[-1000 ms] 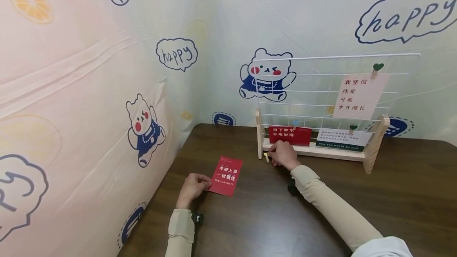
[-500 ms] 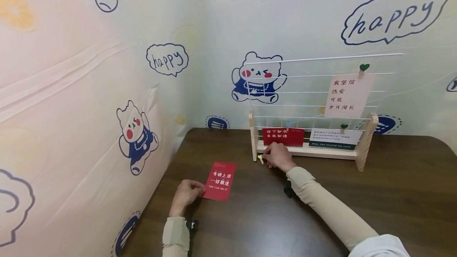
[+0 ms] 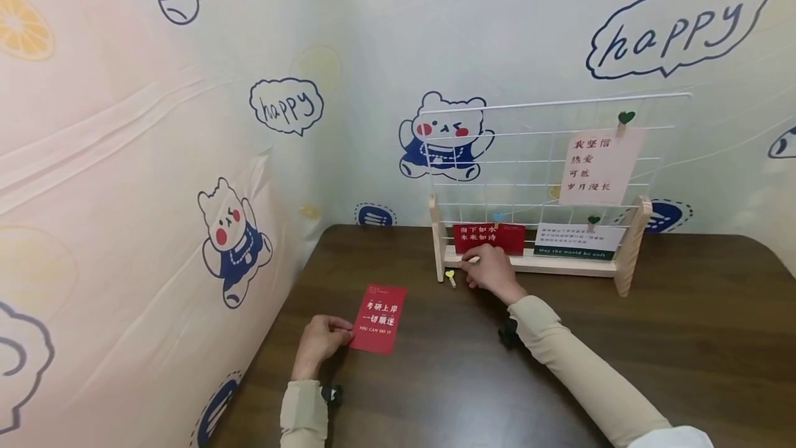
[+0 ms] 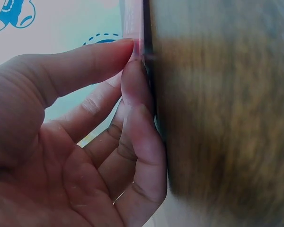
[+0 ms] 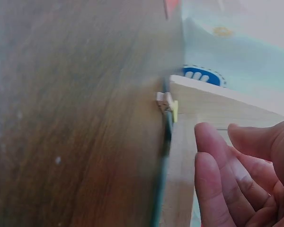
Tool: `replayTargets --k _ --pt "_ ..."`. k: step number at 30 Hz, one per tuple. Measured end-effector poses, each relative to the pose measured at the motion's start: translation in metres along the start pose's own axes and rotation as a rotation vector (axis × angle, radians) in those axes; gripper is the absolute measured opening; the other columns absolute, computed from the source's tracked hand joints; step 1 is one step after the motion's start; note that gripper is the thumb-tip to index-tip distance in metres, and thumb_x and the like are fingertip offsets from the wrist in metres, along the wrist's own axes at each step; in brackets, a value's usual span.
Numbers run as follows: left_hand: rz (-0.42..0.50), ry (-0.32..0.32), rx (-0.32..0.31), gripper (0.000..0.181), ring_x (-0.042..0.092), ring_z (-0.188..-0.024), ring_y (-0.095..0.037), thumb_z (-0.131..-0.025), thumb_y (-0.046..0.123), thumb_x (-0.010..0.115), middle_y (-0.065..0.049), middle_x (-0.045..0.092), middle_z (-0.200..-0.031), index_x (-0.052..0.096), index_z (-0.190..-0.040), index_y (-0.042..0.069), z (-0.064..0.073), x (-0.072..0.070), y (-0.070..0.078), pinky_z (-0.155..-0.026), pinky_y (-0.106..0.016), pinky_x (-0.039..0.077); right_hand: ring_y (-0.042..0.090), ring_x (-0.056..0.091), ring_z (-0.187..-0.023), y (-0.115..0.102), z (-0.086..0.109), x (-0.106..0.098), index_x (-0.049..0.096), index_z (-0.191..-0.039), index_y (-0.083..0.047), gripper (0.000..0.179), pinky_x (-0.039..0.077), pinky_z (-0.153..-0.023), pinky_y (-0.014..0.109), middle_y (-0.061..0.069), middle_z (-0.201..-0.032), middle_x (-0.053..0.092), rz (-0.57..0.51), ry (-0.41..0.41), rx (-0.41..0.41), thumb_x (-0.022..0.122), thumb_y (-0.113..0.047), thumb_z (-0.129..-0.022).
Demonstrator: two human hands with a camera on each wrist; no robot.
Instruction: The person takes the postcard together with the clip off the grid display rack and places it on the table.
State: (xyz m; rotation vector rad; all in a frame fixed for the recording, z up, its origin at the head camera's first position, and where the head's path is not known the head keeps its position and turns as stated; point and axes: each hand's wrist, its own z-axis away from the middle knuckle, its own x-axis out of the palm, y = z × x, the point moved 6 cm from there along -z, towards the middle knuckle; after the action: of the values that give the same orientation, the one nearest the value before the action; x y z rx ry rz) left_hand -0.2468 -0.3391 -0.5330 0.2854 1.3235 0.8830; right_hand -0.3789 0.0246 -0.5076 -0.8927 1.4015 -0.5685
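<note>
My left hand (image 3: pixel 322 346) pinches the lower left edge of a red card (image 3: pixel 378 319) lying on the table, thumb against index finger; the left wrist view shows the card edge-on between the fingertips. A small wooden clothespin with a yellow heart (image 3: pixel 450 278) lies by the left foot of the wire grid stand. My right hand (image 3: pixel 491 272) hovers just right of it, in front of the stand's base. In the right wrist view a gap separates the clothespin (image 5: pixel 166 103) from the loosely bent fingers (image 5: pixel 209 175), which hold nothing.
The white wire grid (image 3: pixel 528 157) stands in a wooden base (image 3: pixel 566 266). Clipped on it are a pink card (image 3: pixel 600 166), a red card (image 3: pixel 513 237) and a white-and-green card (image 3: pixel 578 240). A printed cloth hangs behind and left of the table (image 3: pixel 472 393).
My right fingers have come away from the yellow-heart clothespin, moving slightly right and leaving it on the table. The left hand keeps its pinch on the red card. The head view has shifted somewhat.
</note>
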Motion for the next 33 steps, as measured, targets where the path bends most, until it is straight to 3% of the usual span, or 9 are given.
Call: replayTargets --k 6,10,16,24,33 --pt "-0.01 0.036 0.014 0.015 0.062 -0.084 -0.024 -0.094 0.014 0.073 -0.013 0.075 -0.1 0.077 -0.104 0.004 0.0 -0.002 0.001 -0.072 -0.033 0.051 0.015 0.069 -0.052 -0.005 0.009 -0.008 0.079 -0.109 -0.002 0.02 0.053 -0.052 0.028 0.005 -0.065 0.074 -0.009 0.056 -0.036 0.076 -0.017 -0.095" --pt "-0.002 0.087 0.056 0.015 0.062 -0.082 -0.022 -0.095 0.017 0.073 -0.012 0.075 -0.098 0.077 -0.103 0.006 0.002 -0.004 0.009 -0.069 -0.031 0.052 0.02 0.072 -0.055 -0.011 0.015 -0.012 0.078 -0.112 -0.002 0.023 0.051 -0.053 0.028 0.006 -0.067 0.075 -0.008 0.06 -0.063 0.076 -0.018 -0.095" --pt "-0.011 0.166 0.163 0.016 0.063 -0.079 -0.02 -0.095 0.019 0.073 -0.011 0.077 -0.096 0.078 -0.103 0.006 0.006 -0.006 0.034 -0.066 -0.029 0.049 0.015 0.069 -0.054 -0.019 0.02 -0.016 0.079 -0.114 -0.004 0.024 0.048 -0.053 0.029 0.006 -0.07 0.075 0.005 0.071 -0.118 0.076 -0.019 -0.096" --pt "0.015 0.182 0.254 0.014 0.067 -0.079 -0.016 -0.094 0.02 0.077 -0.008 0.079 -0.096 0.08 -0.103 0.01 0.017 0.003 0.068 -0.073 -0.035 0.056 0.009 0.064 -0.054 -0.029 0.028 -0.023 0.079 -0.116 -0.006 0.026 0.045 -0.052 0.03 0.008 -0.073 0.076 0.033 0.096 -0.163 0.075 -0.023 -0.096" --pt "0.061 0.201 0.326 0.016 0.066 -0.082 -0.016 -0.092 0.022 0.08 -0.005 0.079 -0.101 0.08 -0.106 0.014 0.033 0.009 0.106 -0.08 -0.037 0.06 0.029 0.077 -0.068 -0.039 0.038 -0.036 0.078 -0.118 -0.005 0.027 0.052 -0.053 0.03 0.014 -0.093 0.081 -0.023 0.115 -0.185 0.075 -0.02 -0.096"
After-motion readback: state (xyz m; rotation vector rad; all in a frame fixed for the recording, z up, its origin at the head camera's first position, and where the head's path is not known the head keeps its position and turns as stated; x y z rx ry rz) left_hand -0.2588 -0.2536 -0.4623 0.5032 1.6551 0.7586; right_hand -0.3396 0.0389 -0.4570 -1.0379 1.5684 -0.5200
